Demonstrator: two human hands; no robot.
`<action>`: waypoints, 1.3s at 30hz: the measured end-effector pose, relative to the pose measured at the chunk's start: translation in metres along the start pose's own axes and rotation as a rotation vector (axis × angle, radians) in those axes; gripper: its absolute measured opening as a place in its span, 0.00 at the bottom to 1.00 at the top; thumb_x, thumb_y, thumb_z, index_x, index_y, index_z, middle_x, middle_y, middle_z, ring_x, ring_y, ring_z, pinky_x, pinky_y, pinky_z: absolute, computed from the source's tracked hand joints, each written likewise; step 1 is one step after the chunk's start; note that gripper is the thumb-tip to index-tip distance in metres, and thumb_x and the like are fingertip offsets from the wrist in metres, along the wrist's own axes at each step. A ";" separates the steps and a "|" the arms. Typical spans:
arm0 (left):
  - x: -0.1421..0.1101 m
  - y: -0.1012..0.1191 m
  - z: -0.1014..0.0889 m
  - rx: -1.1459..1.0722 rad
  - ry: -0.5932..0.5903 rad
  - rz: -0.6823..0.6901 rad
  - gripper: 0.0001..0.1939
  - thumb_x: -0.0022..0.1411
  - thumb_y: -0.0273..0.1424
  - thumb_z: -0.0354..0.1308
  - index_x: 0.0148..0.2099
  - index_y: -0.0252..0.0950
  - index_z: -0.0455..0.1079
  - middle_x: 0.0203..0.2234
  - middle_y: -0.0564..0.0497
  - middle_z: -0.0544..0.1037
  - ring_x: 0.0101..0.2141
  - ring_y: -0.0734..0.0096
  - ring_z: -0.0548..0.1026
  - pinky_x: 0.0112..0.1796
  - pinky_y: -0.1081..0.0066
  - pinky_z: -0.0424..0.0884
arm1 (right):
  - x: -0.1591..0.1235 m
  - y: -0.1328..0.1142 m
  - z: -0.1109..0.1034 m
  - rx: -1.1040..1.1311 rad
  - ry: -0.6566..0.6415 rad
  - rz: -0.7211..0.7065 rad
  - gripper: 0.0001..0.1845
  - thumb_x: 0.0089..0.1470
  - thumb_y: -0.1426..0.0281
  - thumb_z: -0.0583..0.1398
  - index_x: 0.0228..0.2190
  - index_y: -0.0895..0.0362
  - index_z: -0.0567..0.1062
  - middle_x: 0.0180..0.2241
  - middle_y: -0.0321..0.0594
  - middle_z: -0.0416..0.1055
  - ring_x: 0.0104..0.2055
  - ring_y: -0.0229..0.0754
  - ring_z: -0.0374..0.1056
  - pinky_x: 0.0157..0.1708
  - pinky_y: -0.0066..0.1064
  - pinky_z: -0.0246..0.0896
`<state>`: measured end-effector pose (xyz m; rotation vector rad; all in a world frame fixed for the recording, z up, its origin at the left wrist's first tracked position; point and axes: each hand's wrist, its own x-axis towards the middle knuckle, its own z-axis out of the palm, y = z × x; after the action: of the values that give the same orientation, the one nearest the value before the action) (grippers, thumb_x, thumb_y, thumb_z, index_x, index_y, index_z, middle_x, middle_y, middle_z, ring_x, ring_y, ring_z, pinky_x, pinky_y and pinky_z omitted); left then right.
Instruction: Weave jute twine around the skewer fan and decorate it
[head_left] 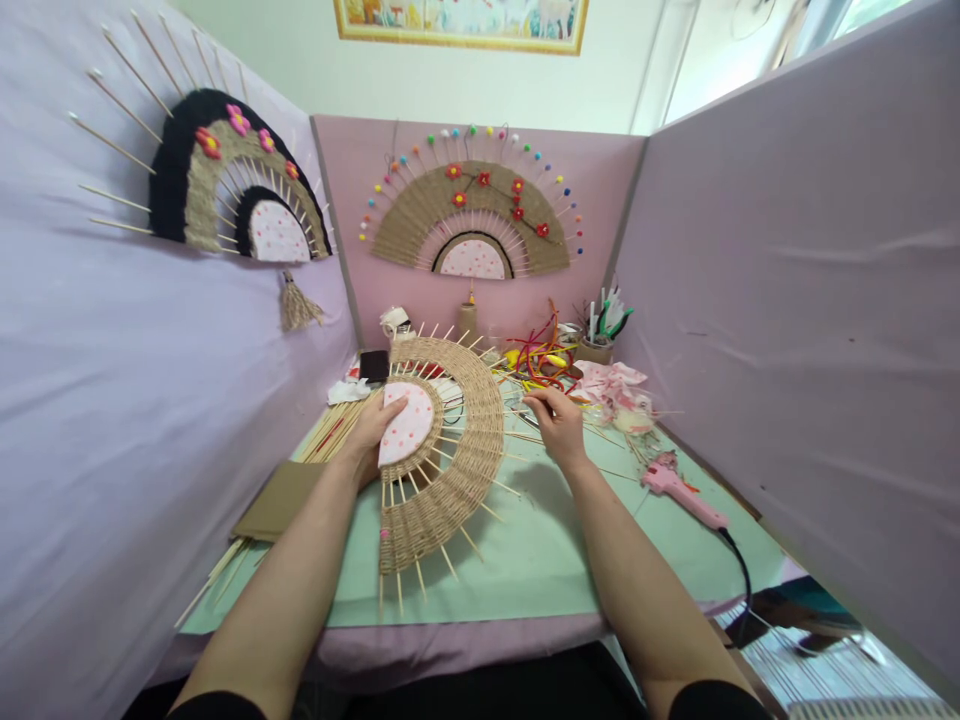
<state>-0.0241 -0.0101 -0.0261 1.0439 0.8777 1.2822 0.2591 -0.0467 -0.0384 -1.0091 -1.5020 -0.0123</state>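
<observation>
A half-round woven fan (478,440) of tan cord on thin sticks is held up over the table, its straight side toward the left. My left hand (367,428) grips it at the small white half-disc (407,428) with pink dots, thumb on the front and the other fingers hidden behind. Bare stick ends point outward all round the curved rim. Just right of that rim is my right hand (556,420), thumb and fingers pinched together. Whatever sits in the pinch, if anything, is too small to make out.
A pink glue gun (682,492) with a black cord lies at the right. Coloured pipe cleaners (551,355), crumpled pink cloth (615,392) and a tool pot (596,350) stand behind. Folded olive cloth (281,500) lies left. Finished fans (405,225) hang on the partitions.
</observation>
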 end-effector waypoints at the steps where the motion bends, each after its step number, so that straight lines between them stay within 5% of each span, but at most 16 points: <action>1: 0.000 0.000 -0.001 -0.004 -0.002 -0.008 0.16 0.52 0.29 0.62 0.44 0.33 0.67 0.28 0.49 0.78 0.21 0.73 0.75 0.22 0.75 0.72 | 0.000 0.000 0.000 0.009 -0.006 0.012 0.10 0.54 0.63 0.57 0.26 0.55 0.74 0.26 0.38 0.72 0.30 0.40 0.66 0.33 0.32 0.60; 6: -0.001 0.000 -0.003 -0.049 -0.056 -0.019 0.17 0.53 0.30 0.62 0.45 0.34 0.67 0.29 0.48 0.78 0.23 0.71 0.75 0.24 0.73 0.73 | -0.001 0.003 0.003 0.087 -0.038 0.125 0.11 0.53 0.63 0.57 0.26 0.56 0.74 0.24 0.37 0.71 0.27 0.39 0.65 0.29 0.30 0.60; 12: -0.005 0.000 -0.001 -0.045 -0.124 -0.023 0.17 0.54 0.29 0.61 0.47 0.34 0.66 0.32 0.46 0.78 0.25 0.71 0.76 0.27 0.73 0.74 | -0.005 0.004 0.012 0.153 -0.295 0.130 0.10 0.52 0.65 0.56 0.25 0.56 0.75 0.25 0.38 0.72 0.26 0.38 0.65 0.27 0.29 0.60; 22: -0.003 -0.001 -0.003 -0.028 -0.125 -0.035 0.18 0.54 0.29 0.61 0.49 0.35 0.66 0.33 0.46 0.79 0.25 0.71 0.77 0.26 0.74 0.74 | -0.004 0.005 0.008 0.070 -0.171 0.049 0.11 0.52 0.63 0.58 0.24 0.56 0.74 0.25 0.38 0.72 0.28 0.40 0.66 0.31 0.31 0.60; 29: -0.004 0.001 -0.004 0.003 -0.133 -0.036 0.18 0.54 0.29 0.61 0.48 0.34 0.66 0.33 0.46 0.79 0.24 0.72 0.76 0.24 0.75 0.73 | -0.002 0.008 0.004 0.005 -0.059 -0.044 0.10 0.57 0.66 0.53 0.32 0.55 0.73 0.31 0.40 0.72 0.35 0.41 0.67 0.36 0.33 0.60; 39: 0.001 -0.002 -0.006 0.070 -0.112 -0.118 0.17 0.52 0.27 0.62 0.45 0.33 0.66 0.28 0.49 0.78 0.21 0.74 0.75 0.21 0.77 0.71 | 0.002 0.005 -0.005 -0.059 0.142 -0.058 0.10 0.57 0.65 0.55 0.29 0.56 0.72 0.27 0.39 0.69 0.31 0.40 0.65 0.34 0.32 0.60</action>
<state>-0.0289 -0.0082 -0.0297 1.0920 0.8907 1.0914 0.2668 -0.0452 -0.0382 -0.9909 -1.4074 -0.1669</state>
